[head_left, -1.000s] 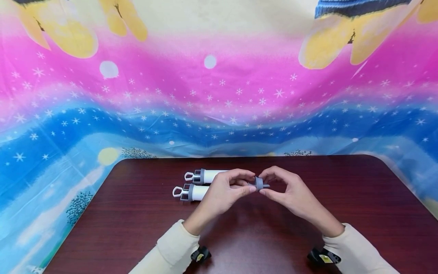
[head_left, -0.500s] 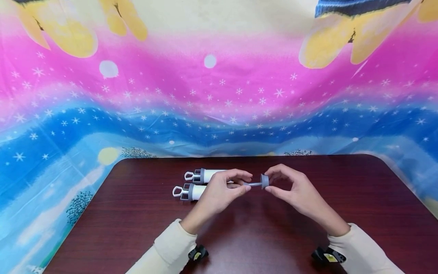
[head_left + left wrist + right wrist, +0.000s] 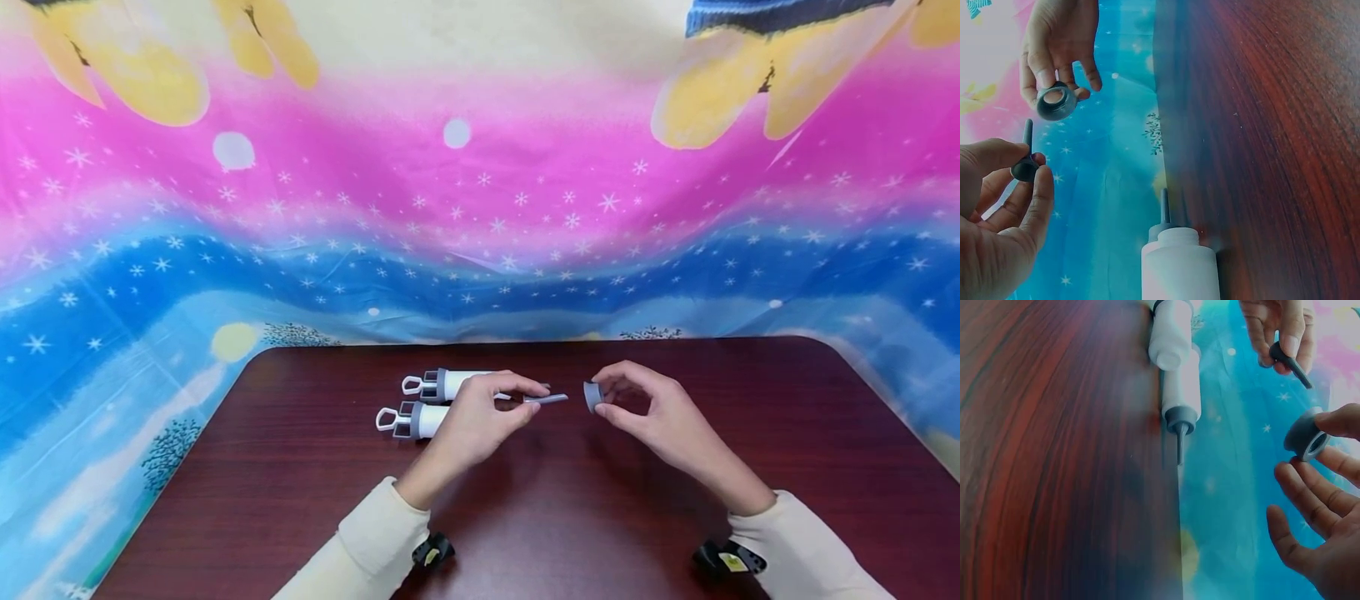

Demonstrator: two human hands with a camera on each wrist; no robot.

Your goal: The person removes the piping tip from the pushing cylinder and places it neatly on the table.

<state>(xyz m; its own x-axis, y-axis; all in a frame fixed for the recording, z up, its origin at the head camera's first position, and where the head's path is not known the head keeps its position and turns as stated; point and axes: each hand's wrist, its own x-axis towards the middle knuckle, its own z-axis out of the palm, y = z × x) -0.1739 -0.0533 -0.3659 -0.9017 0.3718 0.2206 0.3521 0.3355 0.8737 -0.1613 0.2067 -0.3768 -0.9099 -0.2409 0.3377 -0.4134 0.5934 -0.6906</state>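
My left hand (image 3: 476, 429) pinches a dark grey nozzle (image 3: 1027, 132), a thin tube with a wide round base, between thumb and fingers. Its slim end points right in the head view. Facing it, my right hand (image 3: 660, 421) pinches a grey ring-shaped collar (image 3: 1302, 434) by its edge; the open hole shows in the left wrist view. A small gap separates collar and nozzle. Behind the left hand lie two white tubes with handled ends, a far tube (image 3: 467, 384) and a near tube (image 3: 432, 422), both partly hidden by that hand.
In the right wrist view one tube carries a grey collar and nozzle (image 3: 1181, 444); the other ends in a bare white neck (image 3: 1169, 360). Both lie on a dark red-brown wooden table (image 3: 570, 517). A printed cloth (image 3: 480, 208) hangs at the table's back edge.
The collar has come off the nozzle toward the right, with my right hand moving right. My left hand has shifted slightly left and still holds the nozzle.
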